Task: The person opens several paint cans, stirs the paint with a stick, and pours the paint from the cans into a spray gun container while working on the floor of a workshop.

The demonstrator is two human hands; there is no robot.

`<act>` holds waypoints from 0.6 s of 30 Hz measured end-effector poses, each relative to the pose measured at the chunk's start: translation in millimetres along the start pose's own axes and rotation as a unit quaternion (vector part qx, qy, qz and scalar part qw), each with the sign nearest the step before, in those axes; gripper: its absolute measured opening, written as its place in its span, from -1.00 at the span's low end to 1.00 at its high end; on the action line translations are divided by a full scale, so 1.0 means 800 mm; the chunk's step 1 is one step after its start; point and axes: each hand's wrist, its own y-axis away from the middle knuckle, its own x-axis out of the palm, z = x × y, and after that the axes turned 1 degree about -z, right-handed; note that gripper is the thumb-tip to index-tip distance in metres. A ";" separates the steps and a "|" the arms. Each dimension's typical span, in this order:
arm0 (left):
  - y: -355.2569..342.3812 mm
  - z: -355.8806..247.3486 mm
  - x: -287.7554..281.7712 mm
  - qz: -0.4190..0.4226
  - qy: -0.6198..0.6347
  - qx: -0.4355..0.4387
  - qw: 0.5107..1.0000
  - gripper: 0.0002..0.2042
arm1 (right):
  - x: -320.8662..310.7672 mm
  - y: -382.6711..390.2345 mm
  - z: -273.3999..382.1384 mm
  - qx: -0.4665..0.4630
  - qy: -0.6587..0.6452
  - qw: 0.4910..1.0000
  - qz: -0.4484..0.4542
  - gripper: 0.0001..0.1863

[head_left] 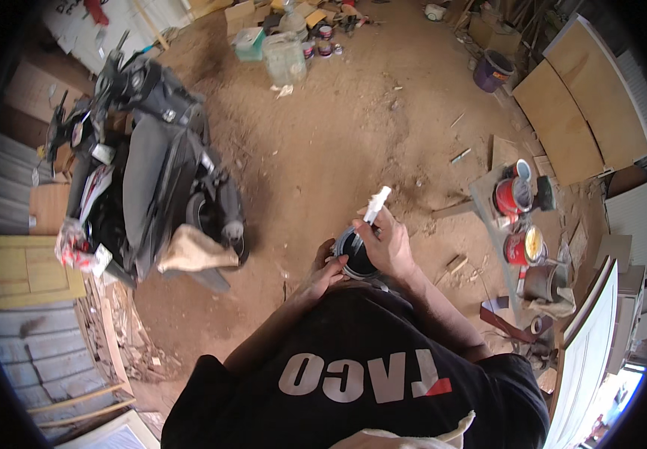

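Note:
Close in front of my body is a round, open container [348,243] with a pale rim and a dark inside. My left hand [326,275] is closed on its left side, thumb over the rim. In my right hand [388,243] is a white-handled tool [378,203], gripped between thumb and fingers. It tilts, with its upper end sticking out above the hand and its lower part reaching into the container. The working end is hidden, so its exact kind does not show.
Motorbikes [155,165] stand at the left. To the right, a narrow bench [497,221] carries open red paint cans [513,196]. Boards [578,105] lean at the far right. Farther off are a translucent jerrycan [284,60] and a dark bucket [492,71] on the dirt floor [323,150].

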 end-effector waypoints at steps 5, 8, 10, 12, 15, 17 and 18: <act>-0.161 -0.145 0.039 -0.064 0.001 0.015 0.998 -0.16 | -0.051 -0.202 -0.011 -0.014 0.025 0.999 -0.028 -0.24; -0.267 -0.224 0.039 -0.098 0.011 0.030 0.995 -0.13 | -0.073 -0.313 -0.035 -0.074 0.066 0.994 0.034 0.04; -0.343 -0.265 0.029 -0.117 0.002 0.024 0.993 -0.10 | -0.069 -0.384 -0.058 -0.143 0.217 0.958 0.118 0.15; -0.420 -0.315 0.014 -0.096 -0.024 0.032 0.995 -0.10 | -0.059 -0.469 -0.078 -0.104 0.252 0.951 0.146 0.23; -0.550 -0.395 -0.022 -0.034 -0.112 0.105 0.988 -0.17 | -0.042 -0.621 -0.104 -0.069 0.291 0.940 0.166 0.24; -0.631 -0.452 -0.046 -0.058 -0.240 0.107 0.963 -0.18 | -0.030 -0.718 -0.108 -0.040 0.289 0.941 0.171 0.25; -0.668 -0.474 -0.054 -0.066 -0.300 0.098 0.947 -0.17 | -0.030 -0.764 -0.110 -0.014 0.293 0.938 0.183 0.25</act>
